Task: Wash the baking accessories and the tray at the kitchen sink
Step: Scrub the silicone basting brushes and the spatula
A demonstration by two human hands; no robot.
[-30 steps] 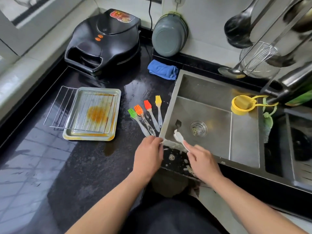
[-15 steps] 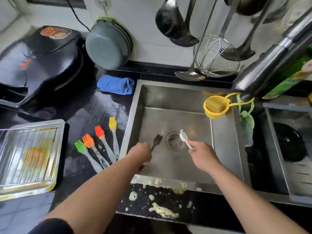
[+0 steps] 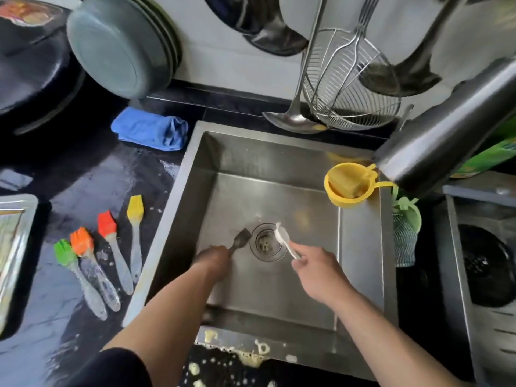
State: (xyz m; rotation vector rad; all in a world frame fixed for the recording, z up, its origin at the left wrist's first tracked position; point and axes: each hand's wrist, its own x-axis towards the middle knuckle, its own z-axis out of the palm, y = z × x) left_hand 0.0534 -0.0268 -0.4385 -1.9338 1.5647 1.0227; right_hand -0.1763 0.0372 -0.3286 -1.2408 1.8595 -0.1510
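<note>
Left hand: curled round the handle of a dark-headed pastry brush, low in the sink beside the drain.
Right hand: pinching the handle of a white-headed pastry brush, head over the drain.
Handling, judged: light, stiff handles, soft flexible bristles, likely slippery when soapy; grip at the handle.
Counter, left: four brushes with clear handles, heads green, orange, red, yellow.
Far left edge: metal baking tray, partly out of view.
</note>
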